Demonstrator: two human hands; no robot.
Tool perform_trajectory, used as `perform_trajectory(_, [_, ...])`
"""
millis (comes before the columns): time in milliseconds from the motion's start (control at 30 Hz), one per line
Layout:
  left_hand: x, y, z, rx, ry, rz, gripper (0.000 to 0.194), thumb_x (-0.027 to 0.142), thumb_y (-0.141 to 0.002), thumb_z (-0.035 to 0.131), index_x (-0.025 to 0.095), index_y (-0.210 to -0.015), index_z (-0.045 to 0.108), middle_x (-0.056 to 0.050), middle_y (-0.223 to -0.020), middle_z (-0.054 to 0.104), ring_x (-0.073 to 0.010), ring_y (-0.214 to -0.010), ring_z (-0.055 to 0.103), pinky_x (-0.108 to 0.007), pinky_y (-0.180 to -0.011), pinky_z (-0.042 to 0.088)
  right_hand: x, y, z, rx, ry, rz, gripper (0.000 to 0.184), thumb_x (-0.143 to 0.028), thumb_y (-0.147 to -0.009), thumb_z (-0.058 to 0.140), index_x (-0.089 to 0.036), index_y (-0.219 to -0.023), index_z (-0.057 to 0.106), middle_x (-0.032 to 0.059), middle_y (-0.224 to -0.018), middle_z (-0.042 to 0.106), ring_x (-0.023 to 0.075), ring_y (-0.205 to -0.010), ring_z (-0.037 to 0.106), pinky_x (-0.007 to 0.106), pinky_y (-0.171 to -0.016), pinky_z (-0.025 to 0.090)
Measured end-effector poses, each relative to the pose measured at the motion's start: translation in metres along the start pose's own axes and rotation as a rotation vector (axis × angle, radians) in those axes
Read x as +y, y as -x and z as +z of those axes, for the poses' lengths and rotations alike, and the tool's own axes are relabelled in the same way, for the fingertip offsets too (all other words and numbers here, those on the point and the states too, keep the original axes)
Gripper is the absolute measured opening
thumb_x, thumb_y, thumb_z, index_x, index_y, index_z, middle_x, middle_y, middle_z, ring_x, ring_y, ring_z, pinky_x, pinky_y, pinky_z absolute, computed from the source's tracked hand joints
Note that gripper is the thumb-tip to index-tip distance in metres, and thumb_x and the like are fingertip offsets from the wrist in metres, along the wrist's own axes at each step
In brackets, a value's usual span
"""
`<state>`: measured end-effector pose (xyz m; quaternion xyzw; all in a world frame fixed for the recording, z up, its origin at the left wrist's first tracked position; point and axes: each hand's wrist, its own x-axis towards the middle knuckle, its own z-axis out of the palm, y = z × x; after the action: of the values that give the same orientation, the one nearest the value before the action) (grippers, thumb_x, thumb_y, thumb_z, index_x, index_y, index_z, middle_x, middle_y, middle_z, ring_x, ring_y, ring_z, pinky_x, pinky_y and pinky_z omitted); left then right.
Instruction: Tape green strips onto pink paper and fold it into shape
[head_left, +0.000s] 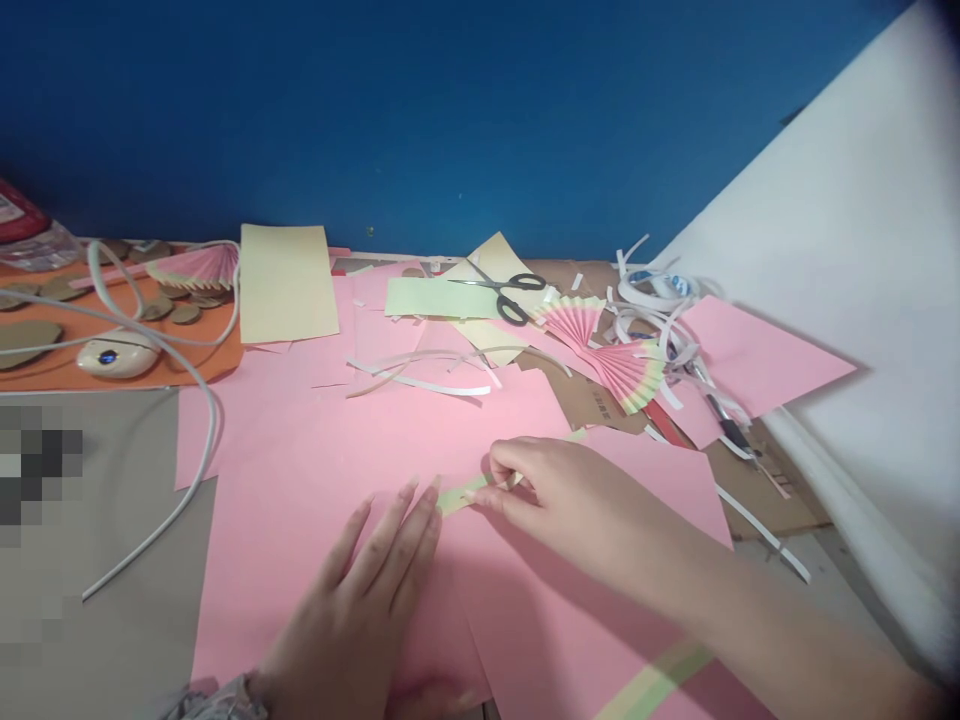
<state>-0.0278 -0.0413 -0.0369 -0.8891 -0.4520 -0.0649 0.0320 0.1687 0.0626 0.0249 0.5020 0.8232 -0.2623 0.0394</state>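
Note:
My left hand (382, 570) lies flat with fingers stretched out on a large pink sheet of paper (300, 450). Its fingertips touch the left end of a narrow yellow-green paper strip (454, 498). Thumb and bent fingers of my right hand (525, 485) are pinched together on this strip, just right of the left fingertips; part of the strip is hidden under them. Another pink sheet (645, 480) lies beneath my right hand and forearm. A yellow-and-green band (656, 680) crosses the pink paper near the bottom edge.
Black-handled scissors (514, 297) rest on a pale green paper (431, 298). Beside them lie a pleated pink paper fan (600, 350), white tape strips (427, 382), a utility knife (724, 410) and yellow paper (289, 285). A white cable (202, 440) and a cream device (118, 354) are at left.

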Motion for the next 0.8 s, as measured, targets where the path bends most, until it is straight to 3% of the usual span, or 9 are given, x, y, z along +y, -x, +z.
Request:
perform_trajectory(133, [0.004,-0.001,0.002,0.001,0.030,-0.075,0.085,0.067,-0.078,0.036,0.002,-0.133,0.039,-0.019,-0.143,0.032,-0.0342,-0.132,0.026,-0.048,-0.106,0.016,0.004,0.000,0.008,0.018,-0.057,0.026,0.027,-0.030,-0.086,0.046,-0.020,-0.064,0.035,-0.0045,-0.058,0.044,0.0103,-0.053,0.038,0.024,-0.047,0.021])
perform_trajectory(367, [-0.004,0.002,0.002,-0.028,-0.027,0.039,0.083,0.066,-0.079,0.036,0.002,-0.132,0.041,-0.019,-0.143,0.033,-0.0345,-0.132,0.026,-0.046,-0.107,0.014,0.009,-0.002,0.007,-0.003,-0.104,-0.007,0.028,-0.023,-0.087,0.042,-0.019,-0.061,0.031,-0.0051,-0.057,0.043,0.0097,-0.052,0.036,0.024,-0.047,0.020])
perform_trajectory(800, [-0.007,0.002,0.001,-0.045,-0.039,0.067,0.082,0.064,-0.079,0.038,0.002,-0.133,0.039,-0.019,-0.143,0.033,-0.0336,-0.133,0.021,-0.046,-0.108,0.011,0.010,-0.004,-0.001,-0.066,-0.169,-0.006,0.029,-0.019,-0.085,0.044,-0.019,-0.060,0.030,-0.0043,-0.059,0.043,0.0103,-0.055,0.036,0.024,-0.050,0.023])
